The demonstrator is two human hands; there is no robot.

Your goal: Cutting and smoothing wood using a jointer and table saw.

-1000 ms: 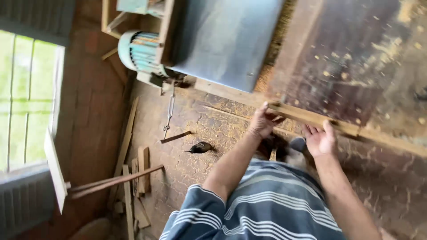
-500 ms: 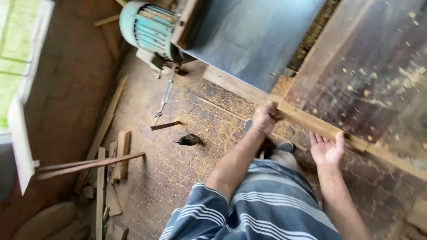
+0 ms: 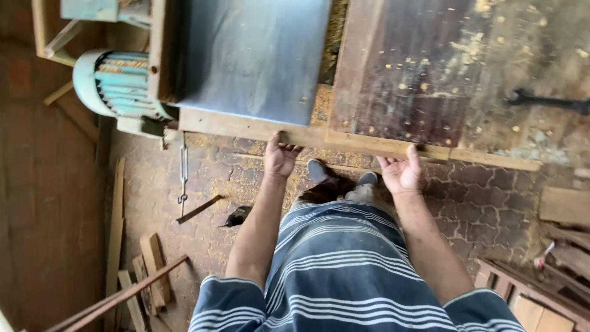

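- Wooden plank (image 3: pixel 362 142), one long strip, lies along the near edge of the bench; both hands grip it, well apart from each other.
- Left hand (image 3: pixel 280 155) curls its fingers over the plank's top edge; the fingertips are hidden behind the wood.
- Right hand (image 3: pixel 401 173) holds the plank from below, thumb up against its edge; whether the fingers wrap fully around cannot be made out.
- Two shoes (image 3: pixel 341 177) show between the hands, partly covered by the striped shirt (image 3: pixel 344 270).
- One grey metal plate (image 3: pixel 255 58) sits beyond the left hand, its top cut off.
- One green motor (image 3: pixel 114 83) lies far left of the left hand.
- One dark tool (image 3: pixel 547 100) lies beyond the right hand, blurred.
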